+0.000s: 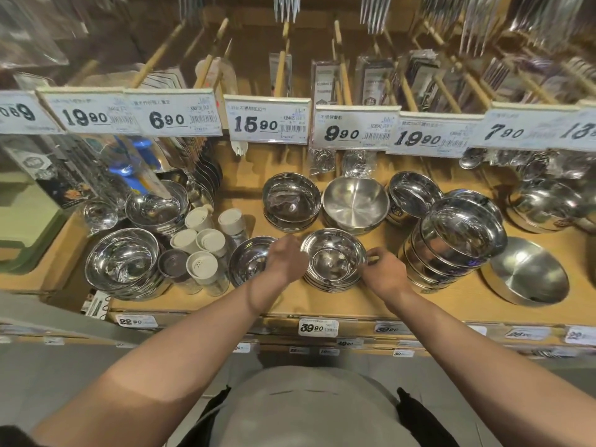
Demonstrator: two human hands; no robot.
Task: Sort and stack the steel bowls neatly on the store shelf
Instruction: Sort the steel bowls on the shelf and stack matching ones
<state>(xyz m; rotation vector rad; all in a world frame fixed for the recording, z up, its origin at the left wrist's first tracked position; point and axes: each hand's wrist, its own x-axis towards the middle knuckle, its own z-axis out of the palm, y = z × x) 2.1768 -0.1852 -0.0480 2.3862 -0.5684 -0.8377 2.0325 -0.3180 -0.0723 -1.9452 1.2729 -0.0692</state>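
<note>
Both forearms reach forward over the front edge of the wooden shelf (371,304). The left hand (285,258) is seen from the back, wrist bent, fingers curled at the left rim of a short stack of steel bowls (332,260); whether it grips the rim cannot be told. The right hand (385,269) pinches the stack's right rim. The stack stands at the shelf front, between a single bowl (248,262) and a taller tilted stack (451,243).
</note>
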